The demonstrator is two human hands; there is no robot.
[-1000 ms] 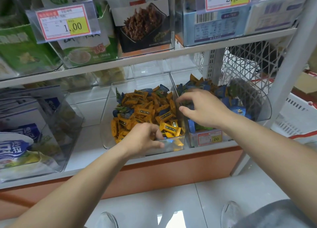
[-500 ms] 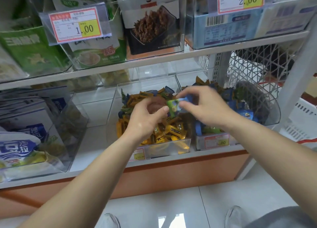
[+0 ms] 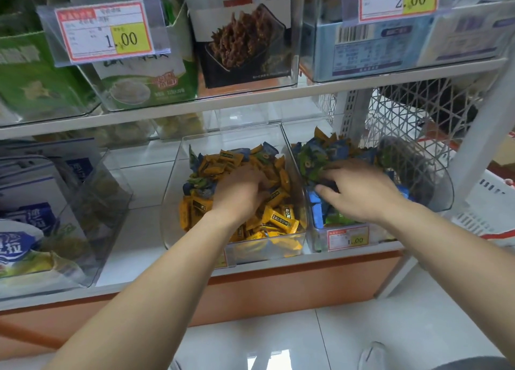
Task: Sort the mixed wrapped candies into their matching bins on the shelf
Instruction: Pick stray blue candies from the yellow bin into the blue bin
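Left hand (image 3: pixel 239 192): digging among yellow candies (image 3: pixel 278 219) in the middle bin (image 3: pixel 172 216) — grasp hidden, cannot tell.
Right hand (image 3: pixel 359 195): reaching into blue-green candies (image 3: pixel 315 157), right bin (image 3: pixel 443 191) — grip unclear.

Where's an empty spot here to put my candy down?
The bare white shelf between the bag bin and the orange candy bin. That bin and the blue candy bin are crowded, left hand and right hand inside.
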